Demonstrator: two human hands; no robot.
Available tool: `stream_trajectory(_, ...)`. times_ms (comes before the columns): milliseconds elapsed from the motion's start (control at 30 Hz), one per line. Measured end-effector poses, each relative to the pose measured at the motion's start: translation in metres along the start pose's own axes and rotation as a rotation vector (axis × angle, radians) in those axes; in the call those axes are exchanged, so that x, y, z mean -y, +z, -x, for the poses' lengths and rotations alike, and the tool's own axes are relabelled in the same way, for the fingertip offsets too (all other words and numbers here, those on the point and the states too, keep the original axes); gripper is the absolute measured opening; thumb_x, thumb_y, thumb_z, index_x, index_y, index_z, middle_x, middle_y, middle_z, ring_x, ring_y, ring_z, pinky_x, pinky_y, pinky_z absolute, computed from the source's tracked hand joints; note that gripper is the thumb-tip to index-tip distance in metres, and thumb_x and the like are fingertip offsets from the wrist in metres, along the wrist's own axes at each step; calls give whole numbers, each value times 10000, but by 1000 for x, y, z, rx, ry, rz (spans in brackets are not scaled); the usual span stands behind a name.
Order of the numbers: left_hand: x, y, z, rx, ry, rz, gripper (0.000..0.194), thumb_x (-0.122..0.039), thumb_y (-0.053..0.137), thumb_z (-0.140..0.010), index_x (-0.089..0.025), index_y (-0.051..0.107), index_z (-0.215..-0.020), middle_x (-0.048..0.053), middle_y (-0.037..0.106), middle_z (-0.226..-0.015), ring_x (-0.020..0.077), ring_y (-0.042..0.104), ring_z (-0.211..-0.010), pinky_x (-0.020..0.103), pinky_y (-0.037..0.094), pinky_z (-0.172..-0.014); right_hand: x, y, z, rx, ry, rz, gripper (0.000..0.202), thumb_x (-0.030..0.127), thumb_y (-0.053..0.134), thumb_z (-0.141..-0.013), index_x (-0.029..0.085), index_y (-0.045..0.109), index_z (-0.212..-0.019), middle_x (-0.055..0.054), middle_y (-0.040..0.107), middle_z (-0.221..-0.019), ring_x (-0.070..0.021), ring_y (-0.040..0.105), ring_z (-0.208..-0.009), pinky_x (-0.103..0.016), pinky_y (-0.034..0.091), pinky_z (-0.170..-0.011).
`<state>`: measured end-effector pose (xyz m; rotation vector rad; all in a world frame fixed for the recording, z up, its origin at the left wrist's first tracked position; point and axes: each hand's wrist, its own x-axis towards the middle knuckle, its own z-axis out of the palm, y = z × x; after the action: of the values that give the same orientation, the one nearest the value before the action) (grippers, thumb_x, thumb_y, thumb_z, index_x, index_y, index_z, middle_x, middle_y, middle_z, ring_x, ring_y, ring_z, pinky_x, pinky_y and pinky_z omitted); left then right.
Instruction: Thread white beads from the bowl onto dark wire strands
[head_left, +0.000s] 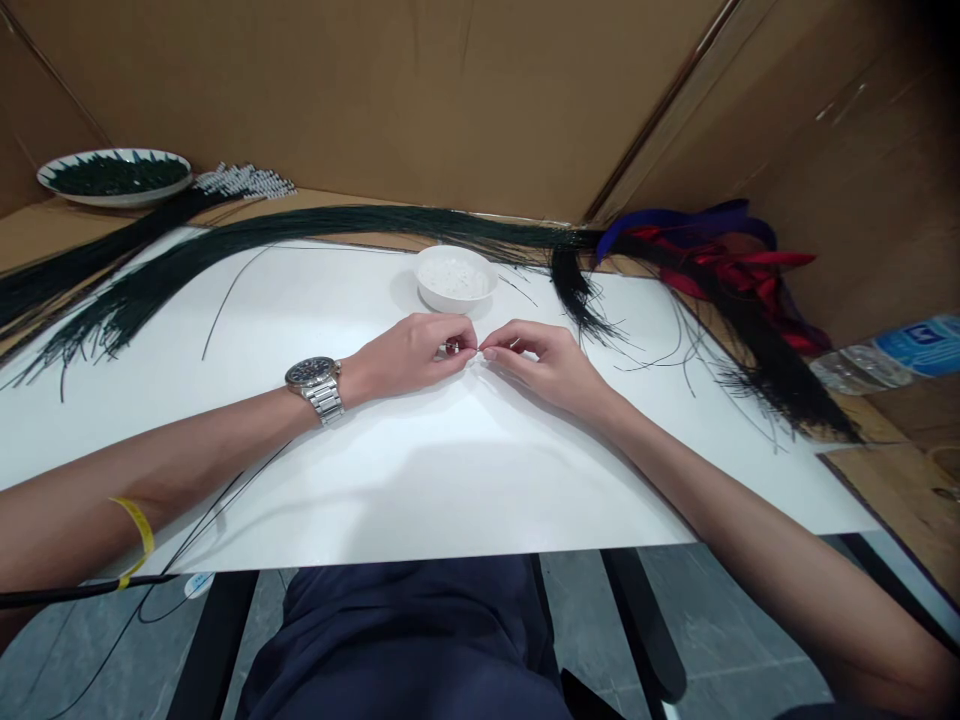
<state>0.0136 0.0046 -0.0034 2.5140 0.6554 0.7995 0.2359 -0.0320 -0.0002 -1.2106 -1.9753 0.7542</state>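
My left hand [420,352], with a metal watch [311,378] on its wrist, is closed in a pinch over the white table. A thin black wire [247,480] runs from under that forearm toward the lower left, and a bit of dark strand shows at the fingertips. Facing it, my right hand [551,362] pinches thumb against forefinger, the tips of both hands almost touching. Something tiny and pale shows between them, too small to name. Just behind the hands stands a white bowl [456,280] holding small white pieces.
A long bundle of dark green wires [360,222] lies across the table's back. At the left back are a plate [116,195] of short green pieces and white-tipped wires [244,182]. Purple ribbon [697,220], red ribbon [757,285] and a plastic bottle [892,352] lie right.
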Motion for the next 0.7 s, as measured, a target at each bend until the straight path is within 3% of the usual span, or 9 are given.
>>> stream_trajectory(700,0,0,0,9,18,4,119,-211,532,-954,-160,629,-910,7,670,-835,125,591,-740,250,425,-670,-1,2,0,12,-40,40,142,296,641,-889,181,722,-869,-22,703,-818,-141,536,-679,-278,399,-614)
